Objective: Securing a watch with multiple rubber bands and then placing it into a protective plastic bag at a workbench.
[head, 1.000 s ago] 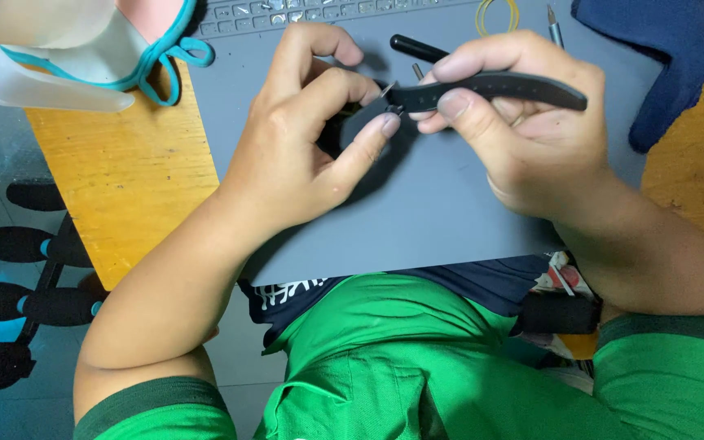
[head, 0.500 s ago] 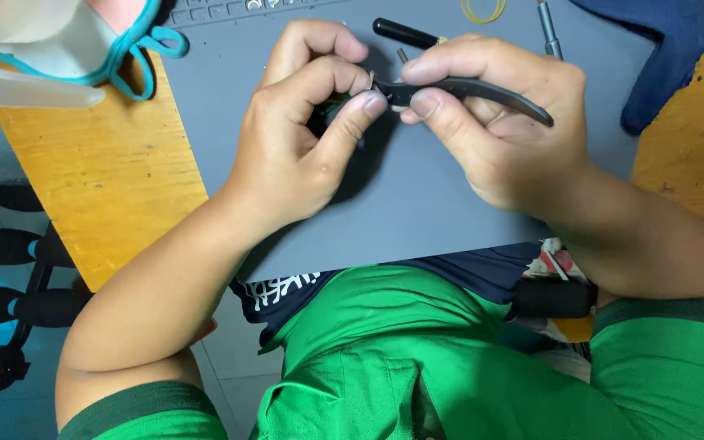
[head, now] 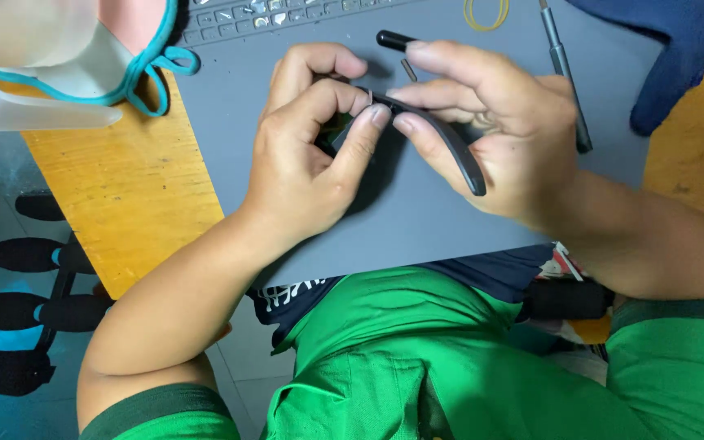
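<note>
The curved black strap (head: 450, 143) runs between both hands above the grey mat (head: 417, 220); its upper end is pinched in the left hand (head: 311, 155) grip, thumb and forefinger clamped together; the right hand (head: 499, 138) fingers close on its middle, lower end jutting free; the screwdriver (head: 564, 73) lies just beside it on the yellow worktop (head: 124, 187).

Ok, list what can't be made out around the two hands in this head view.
- Small part pinched in the left hand: hidden by its curled fingers; only a dark and greenish bit shows.
- Black curved strap: its near end is covered by the right hand.
- Slim grey tool: top cut off by the frame edge.
- Yellow ring: cut off by the top edge.
- Blue cloth: runs out of the frame.
</note>
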